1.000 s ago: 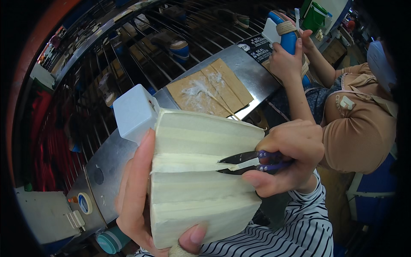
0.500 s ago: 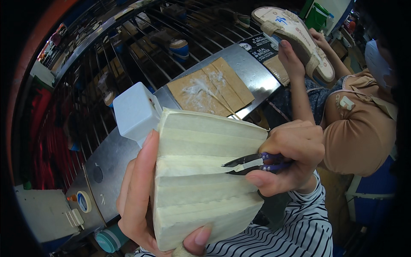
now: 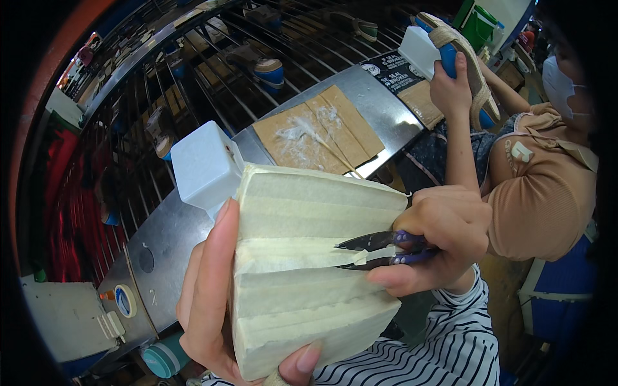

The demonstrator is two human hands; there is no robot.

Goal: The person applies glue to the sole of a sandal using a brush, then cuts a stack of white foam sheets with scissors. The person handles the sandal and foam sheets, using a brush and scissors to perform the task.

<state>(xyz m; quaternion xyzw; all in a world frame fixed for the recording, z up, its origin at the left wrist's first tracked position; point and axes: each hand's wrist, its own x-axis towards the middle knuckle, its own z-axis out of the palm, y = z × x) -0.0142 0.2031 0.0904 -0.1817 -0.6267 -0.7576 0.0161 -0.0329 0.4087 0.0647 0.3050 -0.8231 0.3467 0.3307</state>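
Observation:
My left hand [image 3: 209, 293] is closed around a block covered in overlapping strips of cream masking tape [image 3: 315, 222], fingers along its left side and thumb at the lower edge. My right hand [image 3: 444, 235] grips thread snips [image 3: 380, 249] with dark blades and purple handles. Their blades are spread and lie against the taped face, pointing left. A small pale piece of tape [image 3: 370, 255] shows between the blades. What lies under the tape is hidden.
Beyond the block are a white plastic container [image 3: 203, 161] and glue-smeared cardboard [image 3: 322, 128] with a thin stick on it. A metal-barred rack [image 3: 212, 96] holds blue-soled shoes. At right, a masked co-worker holds a sandal [image 3: 473, 71]. A tape roll [image 3: 125, 301] sits at left.
The snips' blades have spread a little wider at the same place on the tape. The co-worker has turned the sandal, so its blue sole edge shows, and a white container appears behind it.

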